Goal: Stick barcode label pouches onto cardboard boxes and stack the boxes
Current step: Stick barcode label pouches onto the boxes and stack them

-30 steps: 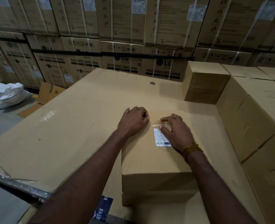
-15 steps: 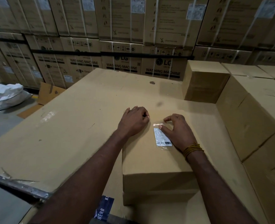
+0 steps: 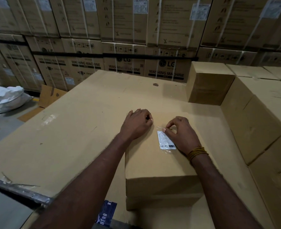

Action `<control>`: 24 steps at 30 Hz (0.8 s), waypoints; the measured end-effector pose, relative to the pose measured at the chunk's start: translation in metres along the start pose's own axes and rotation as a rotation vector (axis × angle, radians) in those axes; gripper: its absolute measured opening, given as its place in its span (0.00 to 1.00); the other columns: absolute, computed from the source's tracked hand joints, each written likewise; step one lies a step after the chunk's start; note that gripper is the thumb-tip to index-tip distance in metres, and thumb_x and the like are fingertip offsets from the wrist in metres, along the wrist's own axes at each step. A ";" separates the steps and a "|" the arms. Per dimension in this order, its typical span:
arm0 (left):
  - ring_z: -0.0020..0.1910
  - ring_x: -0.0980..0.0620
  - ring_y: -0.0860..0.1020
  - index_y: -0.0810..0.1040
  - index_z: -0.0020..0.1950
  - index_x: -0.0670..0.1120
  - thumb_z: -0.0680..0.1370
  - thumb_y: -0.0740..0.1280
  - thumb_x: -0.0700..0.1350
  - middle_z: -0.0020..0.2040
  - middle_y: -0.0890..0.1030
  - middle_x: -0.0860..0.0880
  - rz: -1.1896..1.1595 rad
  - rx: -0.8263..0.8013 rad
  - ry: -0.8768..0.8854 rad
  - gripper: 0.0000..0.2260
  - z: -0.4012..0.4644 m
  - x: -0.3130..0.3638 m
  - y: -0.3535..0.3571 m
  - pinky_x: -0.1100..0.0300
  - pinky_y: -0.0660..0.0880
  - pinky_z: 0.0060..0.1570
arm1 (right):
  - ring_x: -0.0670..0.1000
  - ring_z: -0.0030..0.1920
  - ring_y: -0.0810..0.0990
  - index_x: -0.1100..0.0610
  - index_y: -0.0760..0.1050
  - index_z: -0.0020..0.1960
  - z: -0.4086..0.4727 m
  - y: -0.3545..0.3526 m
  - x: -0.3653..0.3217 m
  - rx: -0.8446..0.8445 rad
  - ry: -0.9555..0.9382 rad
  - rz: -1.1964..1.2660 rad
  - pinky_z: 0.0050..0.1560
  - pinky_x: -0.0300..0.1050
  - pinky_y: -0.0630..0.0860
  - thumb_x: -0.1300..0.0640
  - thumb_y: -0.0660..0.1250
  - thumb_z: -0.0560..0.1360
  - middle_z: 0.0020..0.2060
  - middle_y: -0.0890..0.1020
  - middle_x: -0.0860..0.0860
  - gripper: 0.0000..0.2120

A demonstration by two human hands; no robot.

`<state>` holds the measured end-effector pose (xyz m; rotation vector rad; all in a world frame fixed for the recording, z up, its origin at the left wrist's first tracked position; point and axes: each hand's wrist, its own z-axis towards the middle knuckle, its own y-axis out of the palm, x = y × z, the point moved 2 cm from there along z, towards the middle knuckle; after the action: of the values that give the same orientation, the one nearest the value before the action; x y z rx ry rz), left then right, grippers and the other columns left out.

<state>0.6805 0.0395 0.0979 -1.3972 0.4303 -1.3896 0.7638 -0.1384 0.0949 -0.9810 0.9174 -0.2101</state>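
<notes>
Small box (image 3: 161,164) sits on the big flat carton (image 3: 67,129), near its front edge. Label pouch (image 3: 166,140) lies on the box top, right of centre. Left hand (image 3: 136,123) rests on the box's far-left corner; right hand (image 3: 181,134) just right of the pouch, thumb touching its top. Single box (image 3: 209,83) behind, to the right. Row of boxes (image 3: 255,116) along the right side. Washing-machine cartons (image 3: 136,38) stacked behind. Sack (image 3: 7,98) on the floor, far left.
</notes>
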 end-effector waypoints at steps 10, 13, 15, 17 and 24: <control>0.69 0.49 0.70 0.74 0.54 0.50 0.81 0.60 0.48 0.57 0.79 0.51 -0.004 -0.006 -0.013 0.06 -0.001 0.000 0.000 0.48 0.54 0.76 | 0.53 0.67 0.71 0.44 0.77 0.56 -0.002 -0.001 -0.002 -0.022 -0.004 -0.025 0.65 0.50 0.71 0.46 0.68 0.76 0.68 0.71 0.52 0.09; 0.69 0.48 0.71 0.75 0.55 0.50 0.82 0.60 0.48 0.57 0.78 0.51 -0.011 -0.007 -0.016 0.06 -0.001 0.001 -0.001 0.48 0.54 0.76 | 0.53 0.70 0.69 0.43 0.76 0.62 -0.002 -0.002 -0.003 -0.048 -0.005 -0.042 0.68 0.51 0.69 0.46 0.67 0.77 0.71 0.69 0.53 0.14; 0.69 0.48 0.71 0.75 0.55 0.50 0.81 0.60 0.48 0.57 0.79 0.51 -0.011 -0.008 -0.015 0.06 -0.001 0.001 -0.001 0.48 0.54 0.76 | 0.53 0.72 0.68 0.43 0.78 0.57 0.000 0.000 -0.003 -0.041 -0.004 -0.034 0.68 0.52 0.68 0.46 0.67 0.77 0.71 0.70 0.53 0.09; 0.69 0.48 0.71 0.75 0.55 0.50 0.81 0.60 0.47 0.57 0.79 0.51 -0.012 -0.010 -0.013 0.06 -0.002 0.001 -0.001 0.48 0.54 0.76 | 0.53 0.70 0.69 0.43 0.77 0.53 0.000 0.001 -0.002 -0.026 -0.008 -0.031 0.66 0.52 0.70 0.46 0.67 0.77 0.68 0.72 0.52 0.06; 0.68 0.49 0.71 0.72 0.51 0.53 0.81 0.60 0.47 0.53 0.78 0.53 -0.018 -0.014 -0.006 0.02 -0.001 0.000 0.000 0.47 0.55 0.76 | 0.53 0.68 0.71 0.42 0.78 0.54 -0.001 -0.001 -0.003 -0.033 -0.013 -0.026 0.66 0.53 0.70 0.45 0.67 0.76 0.68 0.72 0.53 0.07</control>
<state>0.6797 0.0394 0.0980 -1.4197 0.4254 -1.3985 0.7616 -0.1381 0.0966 -1.0244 0.8996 -0.2107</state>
